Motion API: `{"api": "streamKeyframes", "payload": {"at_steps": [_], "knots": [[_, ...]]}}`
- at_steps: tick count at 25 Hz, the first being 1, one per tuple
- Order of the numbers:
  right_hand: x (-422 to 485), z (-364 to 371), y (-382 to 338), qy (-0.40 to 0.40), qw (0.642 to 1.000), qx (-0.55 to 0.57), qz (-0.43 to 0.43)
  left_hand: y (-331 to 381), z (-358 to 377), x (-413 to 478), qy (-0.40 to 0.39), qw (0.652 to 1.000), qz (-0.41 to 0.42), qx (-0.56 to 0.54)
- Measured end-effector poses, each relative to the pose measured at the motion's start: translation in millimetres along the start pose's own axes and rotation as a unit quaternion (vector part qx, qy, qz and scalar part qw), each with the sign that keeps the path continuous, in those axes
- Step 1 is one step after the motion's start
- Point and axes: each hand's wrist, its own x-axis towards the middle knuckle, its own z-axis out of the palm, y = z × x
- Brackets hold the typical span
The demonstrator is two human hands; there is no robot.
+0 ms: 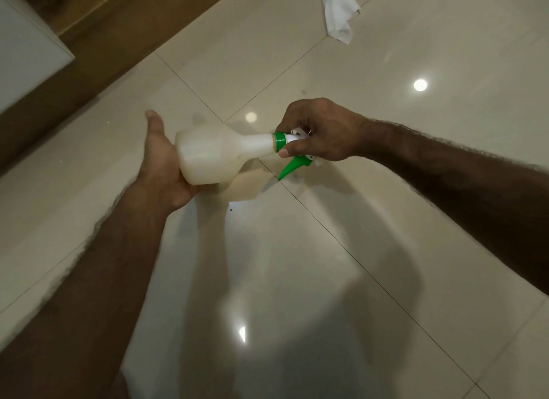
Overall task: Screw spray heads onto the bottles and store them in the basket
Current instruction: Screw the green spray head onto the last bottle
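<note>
Head view. A translucent white bottle [214,152] is held on its side in the air above a glossy tiled floor [326,250], over a crossing of tile joints and resting on nothing. The left hand [160,166] cups the bottle's wide base, thumb standing free, with the fingers curling underneath it. The right hand [320,131] is closed round the spray head [292,164] at the neck, thumb and fingers pinching by the green collar [279,141], while the green trigger [289,168] hangs below. The bottle looks like light, thin plastic: probably slightly yielding under a squeeze and smooth enough to slip, so the broad base is the steady hold. The collar, not the trigger, is the part to turn. How far the thread has seated cannot be told. A white cloth [338,12] lies near the floor's far right; no basket is in view.
</note>
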Motion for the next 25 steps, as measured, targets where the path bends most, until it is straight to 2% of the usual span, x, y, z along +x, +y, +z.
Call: {"api": "streamKeyframes", "payload": {"at_steps": [2, 3, 5, 7, 8, 9, 11, 12, 13, 15, 17, 18, 19, 21, 22, 23, 25], "knots": [[1, 3, 3, -0.005, 1.000, -0.021, 0.001, 3, 5, -4, 0.018, 0.988, -0.029, 0.148], [1, 4, 6, -0.005, 1.000, -0.029, 0.005, 3, 5, -3, 0.014, 0.983, -0.007, 0.181], [0, 3, 11, 0.000, 1.000, -0.019, 0.015, 2, -3, 4, -0.033, 0.985, 0.098, 0.139], [0, 2, 12, 0.006, 1.000, -0.004, 0.016, 1, -6, 6, -0.067, 0.986, 0.150, -0.005], [1, 3, 12, 0.009, 1.000, -0.001, 0.016, 1, -3, 9, -0.048, 0.990, 0.126, -0.046], [2, 3, 13, 0.012, 1.000, 0.000, 0.012, 0, 0, 11, -0.023, 0.996, 0.078, -0.030], [4, 5, 14, 0.013, 1.000, -0.013, 0.008, -1, 8, 6, -0.010, 0.994, 0.007, 0.106], [5, 5, 16, 0.012, 1.000, -0.022, 0.011, -2, 9, 9, 0.003, 0.989, 0.014, 0.147], [5, 5, 19, 0.012, 0.999, -0.026, 0.018, -2, 8, 13, 0.011, 0.987, 0.066, 0.148], [4, 5, 25, 0.016, 0.999, -0.013, 0.026, 0, 5, 9, -0.032, 0.984, 0.158, 0.070], [4, 4, 27, 0.026, 0.999, 0.012, 0.032, 2, 1, 8, -0.038, 0.982, 0.162, -0.087], [5, 6, 27, 0.032, 0.999, 0.019, 0.033, 3, 2, 12, 0.003, 0.986, 0.132, -0.102], [6, 7, 25, 0.035, 0.999, 0.022, 0.030, 2, 6, 13, 0.042, 0.993, 0.095, -0.054], [9, 9, 21, 0.036, 0.999, 0.021, 0.027, 0, 12, 10, 0.026, 0.993, 0.026, 0.109], [10, 9, 20, 0.037, 0.998, 0.024, 0.033, -2, 11, 14, 0.021, 0.985, 0.034, 0.166], [10, 7, 21, 0.039, 0.998, 0.031, 0.045, -3, 5, 18, 0.010, 0.981, 0.078, 0.177], [9, 4, 24, 0.044, 0.996, 0.043, 0.065, 0, -7, 15, -0.073, 0.979, 0.163, 0.094]]}}
